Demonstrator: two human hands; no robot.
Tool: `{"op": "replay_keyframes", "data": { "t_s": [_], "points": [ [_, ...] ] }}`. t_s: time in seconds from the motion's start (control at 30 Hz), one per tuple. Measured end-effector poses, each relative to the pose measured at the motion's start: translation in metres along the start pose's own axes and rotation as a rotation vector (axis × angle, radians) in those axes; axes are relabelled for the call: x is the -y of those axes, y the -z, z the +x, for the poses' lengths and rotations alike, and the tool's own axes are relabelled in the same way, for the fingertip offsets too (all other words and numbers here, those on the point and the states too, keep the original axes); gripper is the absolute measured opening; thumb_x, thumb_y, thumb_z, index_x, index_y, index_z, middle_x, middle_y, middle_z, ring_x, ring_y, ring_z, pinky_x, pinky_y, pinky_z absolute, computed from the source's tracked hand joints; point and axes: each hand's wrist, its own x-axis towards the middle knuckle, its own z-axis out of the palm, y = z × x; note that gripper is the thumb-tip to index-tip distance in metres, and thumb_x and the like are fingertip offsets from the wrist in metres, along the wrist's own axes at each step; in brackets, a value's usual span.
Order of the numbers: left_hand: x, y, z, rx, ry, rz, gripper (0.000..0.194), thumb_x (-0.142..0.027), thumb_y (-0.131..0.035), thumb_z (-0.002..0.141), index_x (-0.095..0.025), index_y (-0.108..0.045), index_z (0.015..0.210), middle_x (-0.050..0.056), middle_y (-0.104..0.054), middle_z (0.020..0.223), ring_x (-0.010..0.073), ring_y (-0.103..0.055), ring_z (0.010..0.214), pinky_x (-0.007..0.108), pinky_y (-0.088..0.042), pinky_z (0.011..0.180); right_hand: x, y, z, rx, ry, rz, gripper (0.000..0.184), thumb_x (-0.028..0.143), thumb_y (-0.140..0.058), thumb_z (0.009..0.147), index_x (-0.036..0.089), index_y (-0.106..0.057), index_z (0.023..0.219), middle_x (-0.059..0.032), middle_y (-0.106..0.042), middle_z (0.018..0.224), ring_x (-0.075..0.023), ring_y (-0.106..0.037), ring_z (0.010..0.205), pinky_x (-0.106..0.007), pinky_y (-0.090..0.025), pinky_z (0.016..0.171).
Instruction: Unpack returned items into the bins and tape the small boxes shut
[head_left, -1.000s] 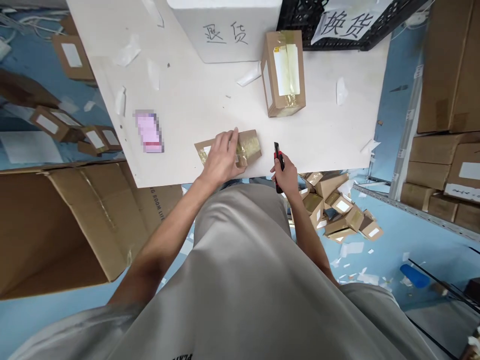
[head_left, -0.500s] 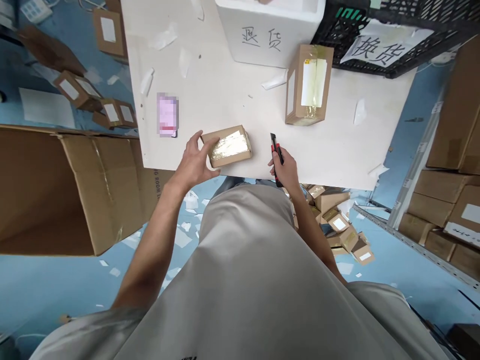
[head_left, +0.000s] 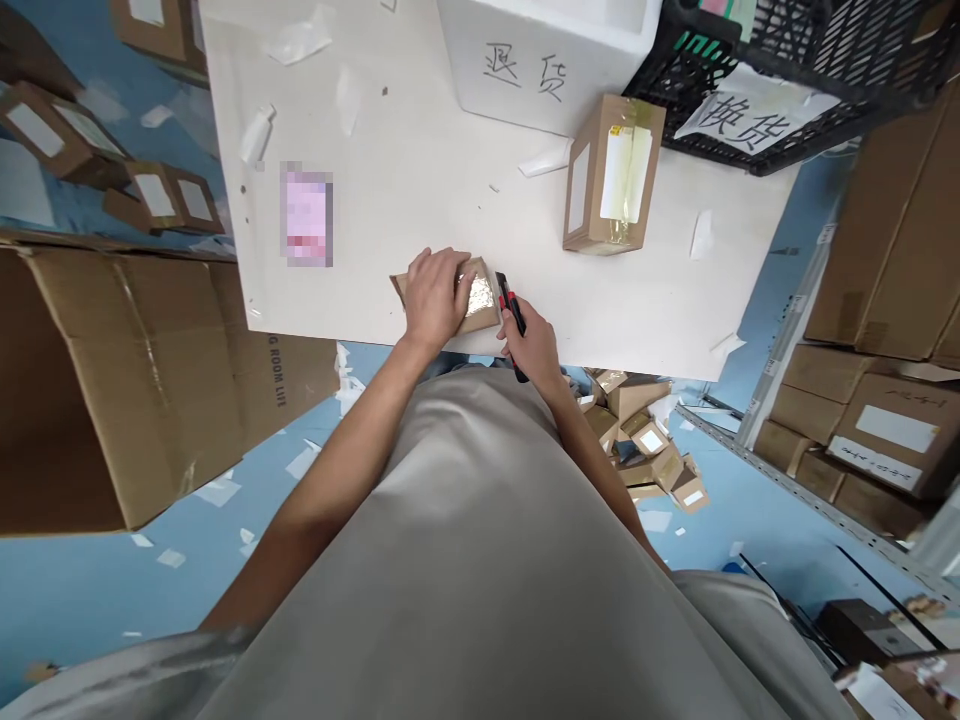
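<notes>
The right hand (head_left: 531,345) was closed around a slim black-and-red utility knife (head_left: 513,315), its tip at the right end of a small brown cardboard box (head_left: 480,300); contact could not be told. The left hand (head_left: 435,300) lay over that box, thumb apart from fingers; whether it clamped the sides could not be told. The box sat at the near edge of a white tabletop (head_left: 420,180), centre of the frame.

Paper scraps dotted the table and blue floor (head_left: 150,600). A large open brown carton (head_left: 150,380) at lower left read "ROOM LIFE"; small boxes (head_left: 645,450) were heaped at lower right. At upper centre, a white bin (head_left: 517,95) read "退货"; a black plastic crate (head_left: 847,90) at upper right bore "换货". A taller, labelled brown box (head_left: 589,225) stood before them. Shiny tape covered part of the small box's top.
</notes>
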Motion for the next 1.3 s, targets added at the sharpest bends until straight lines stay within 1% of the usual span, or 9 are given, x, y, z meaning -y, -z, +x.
{"op": "replay_keyframes", "data": {
  "t_s": [0.13,0.3,0.43,0.57,0.7,0.83,0.93,1.1,1.3],
  "points": [
    [0.006,0.0,-0.003,0.014,-0.009,-0.008,0.057,-0.068,-0.04,0.115,-0.034,-0.06,0.156,0.013,-0.074,0.149,0.0382,-0.061,0.15,0.066,-0.03,0.139,0.006,0.001,-0.005,-0.002,-0.005,-0.165,0.048,0.05,-0.043,0.121,0.026,-0.064,0.157,-0.0021,-0.086,0.103,-0.0211,-0.083,0.087,-0.037,-0.064,0.101],
    [0.005,0.002,-0.002,0.058,-0.005,-0.071,0.063,-0.072,-0.05,0.11,-0.037,-0.058,0.162,0.014,-0.069,0.157,0.0422,-0.052,0.161,0.07,-0.028,0.138,0.01,-0.003,-0.004,-0.015,0.008,-0.265,0.054,0.051,-0.042,0.12,0.025,-0.059,0.165,-0.0065,-0.087,0.113,-0.0274,-0.084,0.104,-0.045,-0.062,0.11],
    [0.009,0.0,-0.001,0.043,-0.028,-0.103,0.063,-0.074,-0.048,0.111,-0.037,-0.058,0.162,0.013,-0.071,0.156,0.0401,-0.052,0.161,0.068,-0.026,0.141,0.011,-0.007,-0.003,-0.037,0.007,-0.312,0.059,0.056,-0.044,0.119,0.025,-0.056,0.168,-0.0088,-0.088,0.117,-0.0313,-0.083,0.111,-0.049,-0.063,0.11],
    [0.017,-0.007,-0.001,-0.003,-0.065,-0.183,0.06,-0.069,-0.046,0.114,-0.034,-0.061,0.16,0.013,-0.071,0.157,0.0389,-0.053,0.162,0.067,-0.024,0.143,0.01,-0.01,-0.003,-0.059,0.047,-0.355,0.059,0.055,-0.036,0.121,0.026,-0.054,0.169,-0.0077,-0.088,0.117,-0.0318,-0.083,0.111,-0.05,-0.064,0.109],
    [0.024,-0.016,-0.001,-0.061,-0.116,-0.189,0.051,-0.061,-0.038,0.119,-0.035,-0.067,0.152,0.011,-0.073,0.153,0.0327,-0.057,0.159,0.06,-0.028,0.143,0.013,-0.011,-0.005,-0.066,0.043,-0.473,0.06,0.055,-0.031,0.122,0.026,-0.054,0.169,-0.0105,-0.087,0.12,-0.0363,-0.083,0.111,-0.055,-0.065,0.107],
    [0.027,-0.018,-0.002,-0.084,-0.136,-0.162,0.042,-0.051,-0.04,0.121,-0.037,-0.071,0.144,0.008,-0.075,0.151,0.0302,-0.062,0.155,0.06,-0.032,0.14,0.025,-0.011,-0.009,-0.041,0.019,-0.585,0.062,0.049,-0.026,0.122,0.022,-0.047,0.173,-0.0145,-0.086,0.127,-0.0401,-0.082,0.115,-0.058,-0.064,0.105],
    [0.027,-0.018,-0.002,-0.087,-0.151,-0.142,0.039,-0.046,-0.043,0.12,-0.039,-0.074,0.142,0.006,-0.076,0.15,0.0297,-0.064,0.152,0.06,-0.035,0.138,0.036,-0.011,-0.011,-0.014,-0.026,-0.659,0.062,0.044,-0.023,0.122,0.019,-0.043,0.175,-0.0171,-0.084,0.131,-0.0406,-0.081,0.117,-0.057,-0.063,0.105],
    [0.028,-0.019,-0.001,-0.075,-0.15,-0.134,0.039,-0.041,-0.044,0.12,-0.037,-0.074,0.144,0.006,-0.075,0.15,0.0307,-0.065,0.149,0.063,-0.034,0.138,0.057,-0.017,-0.012,0.039,-0.141,-0.8,0.065,0.046,-0.026,0.124,0.015,-0.035,0.18,-0.0226,-0.08,0.135,-0.0382,-0.08,0.118,-0.054,-0.061,0.106],
    [0.03,-0.024,0.002,-0.03,-0.081,-0.235,0.036,-0.051,-0.054,0.116,-0.038,-0.07,0.146,0.006,-0.072,0.152,0.0334,-0.056,0.159,0.068,-0.032,0.138,0.076,-0.02,-0.021,0.082,-0.241,-0.87,0.059,0.029,-0.032,0.123,0.01,-0.036,0.178,-0.0259,-0.08,0.131,-0.037,-0.079,0.122,-0.049,-0.062,0.104]
  ]
}}
